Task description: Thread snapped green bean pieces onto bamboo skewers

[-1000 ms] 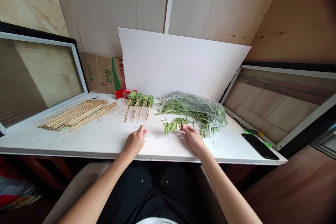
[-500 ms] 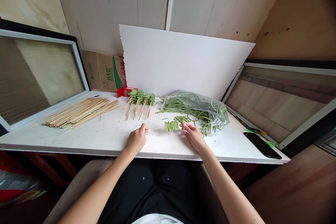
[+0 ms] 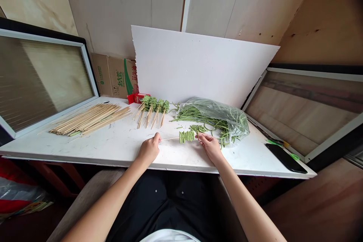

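My left hand (image 3: pixel 149 148) is closed around the blunt end of a bamboo skewer (image 3: pixel 169 138), which lies level just above the table. Short cut pieces of long bean (image 3: pixel 186 137) sit side by side on the skewer toward its right end. At that tip, my right hand (image 3: pixel 209 146) has thumb and fingers pinched; a small bit of green shows there, seemingly one bean piece, partly hidden by the fingers. Behind the right hand lies a small pile of cut bean pieces (image 3: pixel 197 128). Uncut long beans (image 3: pixel 195 114) spill out of a clear plastic bag (image 3: pixel 224 106).
Loose bamboo skewers (image 3: pixel 87 119) are heaped at left on the white table (image 3: pixel 113 151). Several filled bean skewers (image 3: pixel 154 106) lie at the back by a red box (image 3: pixel 135 98). A black phone (image 3: pixel 285 158) and scissors (image 3: pixel 273 140) are at right; a cardboard carton (image 3: pixel 113 75) stands behind.
The view has shifted slightly, so everything sits a little to the right. Both hands keep nearly the same pose on the skewer; no clear change in the beans on it.
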Motion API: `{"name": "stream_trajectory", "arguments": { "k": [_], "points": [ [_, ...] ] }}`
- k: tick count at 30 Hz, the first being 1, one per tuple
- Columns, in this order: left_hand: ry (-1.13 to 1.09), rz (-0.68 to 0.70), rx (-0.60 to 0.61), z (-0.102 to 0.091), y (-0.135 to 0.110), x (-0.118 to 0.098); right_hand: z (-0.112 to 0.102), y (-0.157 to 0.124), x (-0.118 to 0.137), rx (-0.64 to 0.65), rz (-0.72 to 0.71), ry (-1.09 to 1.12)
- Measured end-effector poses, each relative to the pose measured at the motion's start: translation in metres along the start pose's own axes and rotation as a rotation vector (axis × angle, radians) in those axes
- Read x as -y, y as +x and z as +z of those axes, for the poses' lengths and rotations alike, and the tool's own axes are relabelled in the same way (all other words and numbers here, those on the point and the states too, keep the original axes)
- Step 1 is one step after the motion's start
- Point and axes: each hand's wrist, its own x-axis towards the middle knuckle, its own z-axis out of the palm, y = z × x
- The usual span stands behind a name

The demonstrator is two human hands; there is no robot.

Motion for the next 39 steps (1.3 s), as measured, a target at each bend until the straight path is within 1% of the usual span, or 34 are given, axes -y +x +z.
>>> {"name": "stream_trajectory", "arguments": {
  "k": [2,4,9,14,18,21,31,35,39],
  "points": [
    [-0.004,0.005,-0.002,0.0,0.0,0.0,0.001,-0.002,0.005,0.005,-0.001,-0.007],
    [-0.004,0.006,-0.006,-0.001,0.0,-0.001,0.003,-0.003,0.009,0.015,0.012,0.032],
    [-0.028,0.005,-0.017,-0.001,0.0,-0.002,0.003,-0.003,0.014,0.036,0.099,0.214],
    [-0.025,0.012,-0.019,-0.001,0.0,-0.001,0.001,-0.003,0.014,0.082,0.185,0.289],
    [-0.012,0.01,-0.01,-0.002,0.0,-0.002,0.0,-0.001,0.01,0.037,0.226,0.283],
    [-0.004,0.013,-0.008,-0.002,-0.001,-0.001,0.001,0.0,0.008,0.014,0.222,0.27],
    [0.012,0.025,0.003,-0.001,-0.001,-0.001,0.002,-0.002,0.008,0.037,0.157,0.217],
    [0.005,0.038,0.0,-0.002,-0.001,-0.002,0.005,-0.003,0.007,0.025,0.134,0.153],
    [-0.033,0.026,-0.02,-0.001,0.0,0.0,0.01,-0.003,0.012,0.025,0.118,0.122]
  ]
}}
